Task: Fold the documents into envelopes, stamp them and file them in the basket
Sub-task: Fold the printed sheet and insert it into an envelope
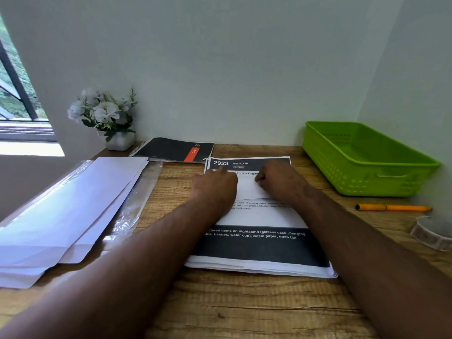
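Observation:
A stack of printed documents (259,248) with black bands lies in the middle of the wooden desk. On top of it rests a folded white sheet (248,189). My left hand (215,187) and my right hand (276,179) lie on that sheet with fingers curled, pressing its far edge. White envelopes (63,216) lie in a loose pile at the left, partly on clear plastic wrap (137,204). The green plastic basket (362,182) stands at the back right, with nothing visible inside it. A roll of stamps or stickers (433,232) sits at the right edge.
An orange pen (391,207) lies in front of the basket. A black spiral notebook (173,150) and a white pot of flowers (107,118) stand at the back left by the wall. A window is at the far left. Bare desk wood (244,309) lies near me.

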Tool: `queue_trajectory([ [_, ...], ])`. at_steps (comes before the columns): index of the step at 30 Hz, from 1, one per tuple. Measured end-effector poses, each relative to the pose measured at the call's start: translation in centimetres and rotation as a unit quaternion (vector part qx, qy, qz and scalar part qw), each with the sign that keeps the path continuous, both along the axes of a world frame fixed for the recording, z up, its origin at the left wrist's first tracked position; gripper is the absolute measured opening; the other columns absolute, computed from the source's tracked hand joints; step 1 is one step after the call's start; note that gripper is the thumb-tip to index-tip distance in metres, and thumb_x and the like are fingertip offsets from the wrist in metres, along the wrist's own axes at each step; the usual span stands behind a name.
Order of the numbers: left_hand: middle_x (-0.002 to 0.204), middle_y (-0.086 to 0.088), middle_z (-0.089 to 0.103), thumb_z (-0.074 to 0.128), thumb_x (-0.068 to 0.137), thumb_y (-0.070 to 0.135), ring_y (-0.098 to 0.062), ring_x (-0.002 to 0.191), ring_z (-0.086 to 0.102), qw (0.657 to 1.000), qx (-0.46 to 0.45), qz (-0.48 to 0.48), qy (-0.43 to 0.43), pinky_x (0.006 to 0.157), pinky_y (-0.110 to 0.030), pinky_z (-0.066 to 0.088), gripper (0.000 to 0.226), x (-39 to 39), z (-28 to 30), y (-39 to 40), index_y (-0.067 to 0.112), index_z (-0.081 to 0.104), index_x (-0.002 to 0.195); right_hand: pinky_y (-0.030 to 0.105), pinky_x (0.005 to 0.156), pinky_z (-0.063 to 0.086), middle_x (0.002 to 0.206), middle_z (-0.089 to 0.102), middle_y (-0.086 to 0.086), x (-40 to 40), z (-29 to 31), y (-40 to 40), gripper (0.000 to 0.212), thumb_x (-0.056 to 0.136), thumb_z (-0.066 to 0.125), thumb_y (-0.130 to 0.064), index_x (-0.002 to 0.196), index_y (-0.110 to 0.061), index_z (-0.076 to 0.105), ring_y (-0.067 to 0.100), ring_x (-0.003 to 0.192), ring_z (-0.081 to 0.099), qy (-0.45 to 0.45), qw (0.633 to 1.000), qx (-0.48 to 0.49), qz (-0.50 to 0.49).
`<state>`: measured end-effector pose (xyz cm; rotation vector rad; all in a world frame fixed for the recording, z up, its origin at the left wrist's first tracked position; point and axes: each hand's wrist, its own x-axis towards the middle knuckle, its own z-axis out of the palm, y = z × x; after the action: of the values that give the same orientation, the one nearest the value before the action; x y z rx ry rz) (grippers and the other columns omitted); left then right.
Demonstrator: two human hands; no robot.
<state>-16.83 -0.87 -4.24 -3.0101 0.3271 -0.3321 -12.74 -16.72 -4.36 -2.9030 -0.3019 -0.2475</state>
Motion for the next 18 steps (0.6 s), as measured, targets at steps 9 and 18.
queue_trajectory([
  [9,0.123,-0.012,0.055,0.041,0.098,0.014,-0.031,0.113,0.054,0.997,0.06,0.037,-0.002,0.092,-0.043,0.044,0.03,-0.4,0.0,3.3,0.01,0.057,0.122,0.03,0.074,0.045,0.117,0.063,0.016,-1.5,0.8,-0.6,0.025,0.092,0.044,-0.01,0.109,-0.004,0.061,0.031,0.107,0.06,-0.05,0.991,-0.082,-0.091],
  [18,0.13,-0.015,0.051,0.043,0.097,0.012,-0.032,0.119,0.05,0.998,0.051,0.036,-0.001,0.095,-0.045,0.044,0.033,-0.3,-0.3,3.0,0.01,0.054,0.129,0.032,0.109,0.026,0.153,0.032,0.009,-2.7,0.3,3.4,0.054,0.101,0.036,-0.043,0.145,-0.011,0.034,0.025,0.139,0.033,0.08,0.994,-0.031,0.073],
])
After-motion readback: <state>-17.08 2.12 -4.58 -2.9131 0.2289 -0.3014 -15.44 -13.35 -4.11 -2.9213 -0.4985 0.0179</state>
